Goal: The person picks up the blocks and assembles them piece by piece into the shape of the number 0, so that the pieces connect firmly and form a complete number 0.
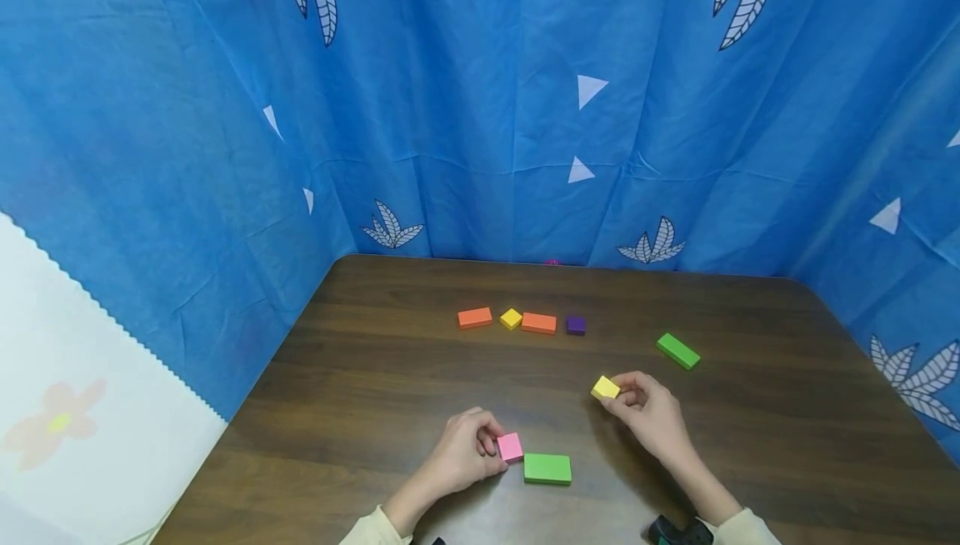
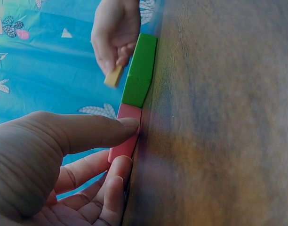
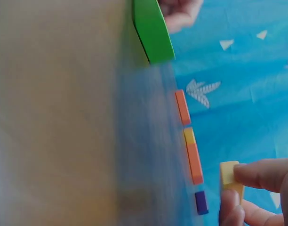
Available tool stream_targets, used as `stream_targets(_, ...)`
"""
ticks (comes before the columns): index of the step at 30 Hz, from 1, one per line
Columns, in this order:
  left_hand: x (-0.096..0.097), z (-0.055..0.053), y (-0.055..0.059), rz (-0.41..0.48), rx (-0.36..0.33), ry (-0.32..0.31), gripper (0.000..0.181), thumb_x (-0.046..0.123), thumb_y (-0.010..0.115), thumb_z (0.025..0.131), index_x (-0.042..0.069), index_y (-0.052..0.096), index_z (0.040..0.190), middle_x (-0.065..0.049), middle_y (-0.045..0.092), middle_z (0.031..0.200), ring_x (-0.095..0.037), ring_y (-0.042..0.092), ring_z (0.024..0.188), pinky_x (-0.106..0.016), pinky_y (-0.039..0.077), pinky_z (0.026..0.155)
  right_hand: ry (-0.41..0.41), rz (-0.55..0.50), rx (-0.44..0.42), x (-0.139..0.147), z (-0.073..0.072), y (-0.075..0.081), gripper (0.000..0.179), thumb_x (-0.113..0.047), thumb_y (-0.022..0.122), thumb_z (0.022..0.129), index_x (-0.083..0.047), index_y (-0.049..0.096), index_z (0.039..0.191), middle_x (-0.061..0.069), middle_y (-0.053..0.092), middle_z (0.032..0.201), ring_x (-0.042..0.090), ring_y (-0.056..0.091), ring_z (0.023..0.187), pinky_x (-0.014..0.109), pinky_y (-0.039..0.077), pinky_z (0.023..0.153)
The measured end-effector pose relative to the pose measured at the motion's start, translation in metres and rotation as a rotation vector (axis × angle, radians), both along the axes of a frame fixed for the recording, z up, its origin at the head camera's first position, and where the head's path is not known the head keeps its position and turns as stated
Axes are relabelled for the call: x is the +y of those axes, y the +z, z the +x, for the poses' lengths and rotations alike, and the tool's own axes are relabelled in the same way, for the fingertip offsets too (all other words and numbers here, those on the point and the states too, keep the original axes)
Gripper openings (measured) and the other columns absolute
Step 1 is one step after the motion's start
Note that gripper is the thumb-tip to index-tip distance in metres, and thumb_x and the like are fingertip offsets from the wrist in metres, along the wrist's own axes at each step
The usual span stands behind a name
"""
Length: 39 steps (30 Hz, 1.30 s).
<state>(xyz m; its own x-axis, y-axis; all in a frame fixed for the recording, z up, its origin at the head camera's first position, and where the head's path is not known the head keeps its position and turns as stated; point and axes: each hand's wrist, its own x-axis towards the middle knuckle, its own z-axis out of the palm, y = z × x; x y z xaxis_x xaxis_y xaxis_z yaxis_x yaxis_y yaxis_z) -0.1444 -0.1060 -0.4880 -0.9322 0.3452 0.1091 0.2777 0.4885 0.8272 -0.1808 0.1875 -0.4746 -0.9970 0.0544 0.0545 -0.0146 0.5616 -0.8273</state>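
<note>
beside the left hand point(image 1: 468, 449), just past its fingertips to the right, a green block point(image 1: 547, 468) lies flat. that hand pinches a pink block point(image 1: 510, 447) between thumb and fingers, down on the table point(image 1: 300, 462); pink and green meet end to end, or very nearly – i can't tell which. the green one sits between the two hands, nearer the left grip.

ahead of that and to its right, the right hand point(image 1: 651, 416) grips a yellow block point(image 1: 605, 387) with thumb and fingertips, raised off the surface, a shadow below.

beyond both grips runs a loose row: a left orange block point(image 1: 475, 318), a small yellow block point(image 1: 511, 319) turned cornerwise, a right orange block point(image 1: 539, 323) close against it, then a purple block point(image 1: 576, 326), set apart, beyond the right grip and a little left. past the right hand, on its right, another green block point(image 1: 678, 351) lies slantwise.

the blocks are smooth, plain-coloured and sharp-edged – the orange and green ones oblong, the others shorter and squarer. under them the tabletop is dark brown, streaked with wood grain. behind everything hangs a creased blue curtain point(image 1: 480, 112), printed with white triangles and leaf sprays.
</note>
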Motion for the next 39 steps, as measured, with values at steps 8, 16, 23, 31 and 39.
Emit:
stream_targets(8,0.002,0.0,0.003,0.018,0.007,-0.005,0.028,-0.005,0.084,0.064,0.003,0.067,0.084,0.001,0.057,0.076,0.0,0.052,0.063,-0.015,0.047,0.057,0.063,0.0,0.001,-0.009,0.037,-0.002,0.029,-0.002,0.081,0.074,-0.002,0.066,0.099,0.002,0.064,0.078,0.002,0.056,0.063,0.019,0.05,0.056)
stream_targets(16,0.002,-0.001,0.003,0.026,0.018,-0.004,0.029,-0.006,0.084,0.062,0.004,0.067,0.083,0.0,0.058,0.076,-0.001,0.054,0.064,-0.015,0.047,0.056,0.129,0.025,-0.025,-0.018,0.05,-0.001,0.028,-0.004,0.083,0.072,-0.006,0.066,0.093,0.001,0.062,0.083,0.0,0.057,0.062,0.019,0.049,0.054)
stream_targets(23,0.001,-0.001,0.003,0.035,0.021,-0.013,0.029,-0.006,0.084,0.062,0.004,0.067,0.083,0.0,0.058,0.077,-0.002,0.055,0.064,-0.015,0.047,0.056,0.215,0.044,-0.014,-0.019,0.054,-0.005,0.027,-0.007,0.084,0.072,-0.007,0.064,0.091,-0.002,0.063,0.076,-0.001,0.057,0.059,0.02,0.05,0.052)
stream_targets(31,0.0,-0.002,0.005,0.026,0.019,-0.01,0.029,-0.006,0.084,0.062,0.004,0.067,0.083,-0.001,0.058,0.077,-0.002,0.055,0.064,-0.015,0.047,0.057,0.263,0.037,0.011,-0.02,0.056,-0.006,0.027,-0.009,0.085,0.071,-0.006,0.065,0.09,-0.001,0.062,0.078,-0.002,0.055,0.059,0.019,0.05,0.052)
stream_targets(39,0.0,-0.001,0.005,0.028,0.017,-0.01,0.028,-0.006,0.084,0.062,0.004,0.067,0.083,0.0,0.058,0.076,0.0,0.054,0.064,-0.015,0.047,0.057,0.266,0.055,-0.007,-0.022,0.056,-0.006,0.028,-0.008,0.085,0.07,-0.008,0.065,0.089,-0.001,0.059,0.079,-0.002,0.055,0.059,0.02,0.05,0.052)
